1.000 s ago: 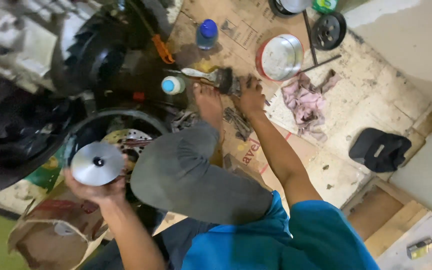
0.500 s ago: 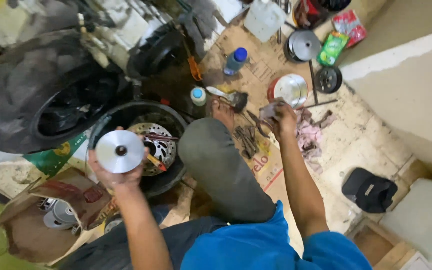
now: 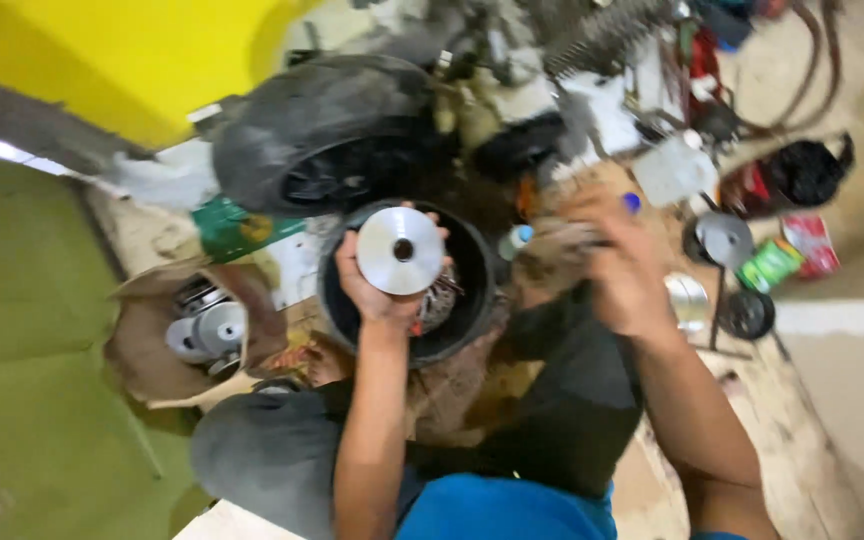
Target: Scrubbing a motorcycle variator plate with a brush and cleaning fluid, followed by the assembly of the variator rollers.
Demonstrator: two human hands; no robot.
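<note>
Your left hand holds the metal disc by its rim above the black wheel. It looks heavy, stiff and slick; keep the grip on the edge. Your right hand is blurred, its grip unclear.

Right hand smeared by motion blur, anything in its grip unreadable; both forearms cut off by bottom edge; engine clutter along top edge indistinct.
</note>
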